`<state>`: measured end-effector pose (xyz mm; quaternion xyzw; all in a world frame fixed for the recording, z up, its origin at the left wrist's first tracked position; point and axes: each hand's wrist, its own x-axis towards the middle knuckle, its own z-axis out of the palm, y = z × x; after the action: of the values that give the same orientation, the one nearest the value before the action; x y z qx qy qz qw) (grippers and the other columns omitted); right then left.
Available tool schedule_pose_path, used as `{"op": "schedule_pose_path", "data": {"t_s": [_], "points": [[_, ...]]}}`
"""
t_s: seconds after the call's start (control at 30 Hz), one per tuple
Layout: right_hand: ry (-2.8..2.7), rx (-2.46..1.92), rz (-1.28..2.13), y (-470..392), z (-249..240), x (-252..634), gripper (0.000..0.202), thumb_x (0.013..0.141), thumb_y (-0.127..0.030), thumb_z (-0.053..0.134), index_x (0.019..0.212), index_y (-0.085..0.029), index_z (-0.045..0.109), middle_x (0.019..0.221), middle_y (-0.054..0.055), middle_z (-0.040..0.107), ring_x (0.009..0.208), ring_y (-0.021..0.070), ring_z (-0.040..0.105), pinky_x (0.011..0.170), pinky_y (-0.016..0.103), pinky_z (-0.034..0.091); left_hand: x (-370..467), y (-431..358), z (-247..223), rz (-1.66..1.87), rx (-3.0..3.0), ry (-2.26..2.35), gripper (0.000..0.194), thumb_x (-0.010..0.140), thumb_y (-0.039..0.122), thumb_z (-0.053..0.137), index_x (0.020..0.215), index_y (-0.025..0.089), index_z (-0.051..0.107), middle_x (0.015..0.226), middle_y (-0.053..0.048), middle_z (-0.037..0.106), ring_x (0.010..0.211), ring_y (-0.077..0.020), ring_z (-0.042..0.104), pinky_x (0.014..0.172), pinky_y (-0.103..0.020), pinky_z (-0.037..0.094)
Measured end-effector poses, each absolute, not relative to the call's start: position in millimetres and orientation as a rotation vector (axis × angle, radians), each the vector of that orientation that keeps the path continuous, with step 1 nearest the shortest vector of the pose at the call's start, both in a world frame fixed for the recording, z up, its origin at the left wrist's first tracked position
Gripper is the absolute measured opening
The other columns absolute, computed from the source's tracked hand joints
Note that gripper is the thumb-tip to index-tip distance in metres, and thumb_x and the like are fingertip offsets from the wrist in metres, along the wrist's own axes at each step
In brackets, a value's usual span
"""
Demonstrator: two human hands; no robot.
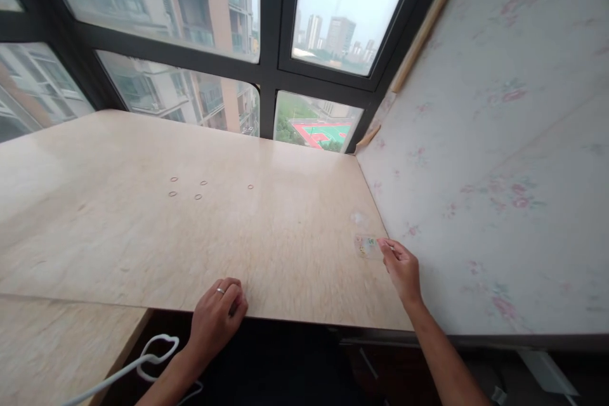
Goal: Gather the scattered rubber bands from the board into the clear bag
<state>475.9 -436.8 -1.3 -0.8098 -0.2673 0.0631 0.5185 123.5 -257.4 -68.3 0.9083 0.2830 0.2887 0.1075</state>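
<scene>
My right hand (pixel 403 269) pinches the edge of a small clear plastic bag (pixel 365 246) with coloured printing, near the right wall. Beyond the bag lies a whitish translucent bit (pixel 358 217), too faint to name. At the front edge of the stone-patterned ledge (pixel 295 235) rests my left hand (pixel 219 312), its fingers curled in a loose fist and a ring on one finger. Nothing shows in that hand. Several small thin rings, one of them apart on the right (pixel 250 187), lie flat on the ledge left of centre.
Dark-framed windows (pixel 269 76) border the ledge at the back. A wall with flowered paper (pixel 476 158) closes off the right side. A white cable (pixel 118 373) loops below the ledge at the lower left, beside a lower stone-patterned surface (pixel 52 342).
</scene>
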Motion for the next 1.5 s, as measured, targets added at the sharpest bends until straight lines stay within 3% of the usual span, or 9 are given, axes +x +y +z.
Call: {"op": "schedule_pose_path", "data": {"t_s": [0.07, 0.17, 0.27, 0.5, 0.77, 0.97, 1.13, 1.3, 1.5], "points": [[-0.655, -2.022, 0.045, -442.7, -3.1, 483.8, 0.048, 0.081, -0.055, 0.054, 0.097, -0.012, 0.069, 0.051, -0.002, 0.053, 0.044, 0.0114, 0.047, 0.041, 0.021, 0.034, 124.0, -256.5, -66.9, 0.822, 2.672, 0.846, 0.019, 0.086, 0.018, 0.043, 0.067, 0.020, 0.046, 0.078, -0.004, 0.059, 0.071, -0.0175, 0.052, 0.065, -0.030, 0.040], [-0.794, -2.108, 0.009, -440.7, -10.6, 492.5, 0.046, 0.083, -0.053, 0.051, 0.100, -0.015, 0.071, 0.081, 0.008, 0.072, 0.070, 0.0196, 0.065, 0.063, 0.028, 0.049, 122.7, -255.2, -63.6, 0.792, 2.639, 0.851, 0.020, 0.087, 0.020, 0.043, 0.067, 0.020, 0.045, 0.077, -0.004, 0.058, 0.071, -0.0177, 0.053, 0.065, -0.030, 0.041], [-0.943, -2.158, 0.072, -437.2, -17.0, 495.2, 0.046, 0.085, -0.050, 0.048, 0.108, -0.017, 0.070, 0.104, 0.011, 0.071, 0.088, 0.0231, 0.067, 0.079, 0.034, 0.050, 120.5, -253.6, -58.3, 0.762, 2.563, 0.822, 0.022, 0.087, 0.025, 0.045, 0.066, 0.021, 0.045, 0.077, -0.003, 0.058, 0.071, -0.0175, 0.054, 0.066, -0.029, 0.043], [-0.931, -2.069, 0.171, -450.5, -23.0, 471.7, 0.048, 0.087, -0.050, 0.046, 0.114, -0.017, 0.067, 0.084, 0.008, 0.074, 0.076, 0.0213, 0.068, 0.062, 0.031, 0.054, 119.0, -244.0, -40.9, 0.555, 2.257, 0.785, 0.028, 0.084, 0.035, 0.051, 0.062, 0.021, 0.042, 0.073, -0.001, 0.060, 0.067, -0.0157, 0.056, 0.063, -0.026, 0.046], [-1.099, -2.024, 0.253, -464.6, -53.1, 442.8, 0.035, 0.087, -0.044, 0.049, 0.101, -0.022, 0.072, 0.100, 0.008, 0.073, 0.090, 0.0234, 0.069, 0.080, 0.034, 0.056, 124.5, -195.5, -20.3, 0.540, 1.930, 1.219, 0.034, 0.073, 0.055, 0.056, 0.072, 0.020, 0.052, 0.068, -0.001, 0.062, 0.063, -0.0180, 0.060, 0.057, -0.028, 0.048], [-1.024, -2.035, 0.264, -461.9, -51.3, 447.3, 0.044, 0.087, -0.055, 0.043, 0.094, -0.024, 0.074, 0.076, 0.005, 0.073, 0.080, 0.0240, 0.069, 0.066, 0.030, 0.057, 133.6, -116.3, -19.4, 0.756, 1.854, 1.521, 0.031, 0.073, 0.042, 0.055, 0.090, 0.017, 0.056, 0.094, -0.007, 0.066, 0.082, -0.0205, 0.064, 0.071, -0.030, 0.050], [-1.076, -2.028, 0.293, -464.2, -51.4, 447.2, 0.047, 0.086, -0.058, 0.042, 0.084, -0.024, 0.074, 0.054, 0.002, 0.063, 0.064, 0.0216, 0.068, 0.056, 0.025, 0.053, 137.7, -53.0, -22.2, 0.661, 2.013, 1.722, 0.034, 0.076, 0.026, 0.052, 0.108, 0.013, 0.054, 0.110, -0.011, 0.064, 0.091, -0.0211, 0.062, 0.082, -0.031, 0.046], [-1.114, -2.036, 0.295, -465.0, -58.0, 451.5, 0.046, 0.086, -0.058, 0.042, 0.081, -0.023, 0.073, 0.072, 0.006, 0.072, 0.071, 0.0228, 0.070, 0.061, 0.026, 0.055, 139.8, -20.2, -25.0, 0.314, 2.347, 1.762, 0.035, 0.082, 0.023, 0.045, 0.112, 0.012, 0.059, 0.109, -0.014, 0.063, 0.099, -0.0255, 0.057, 0.083, -0.033, 0.043], [-1.173, -2.052, 0.334, -467.1, -63.3, 455.8, 0.045, 0.088, -0.053, 0.043, 0.084, -0.020, 0.073, 0.086, 0.009, 0.074, 0.082, 0.0247, 0.071, 0.069, 0.027, 0.056, 143.3, -6.4, -24.9, 0.172, 2.462, 1.733, 0.032, 0.088, 0.034, 0.041, 0.095, 0.016, 0.066, 0.108, -0.014, 0.060, 0.093, -0.0258, 0.057, 0.074, -0.032, 0.043]]}}
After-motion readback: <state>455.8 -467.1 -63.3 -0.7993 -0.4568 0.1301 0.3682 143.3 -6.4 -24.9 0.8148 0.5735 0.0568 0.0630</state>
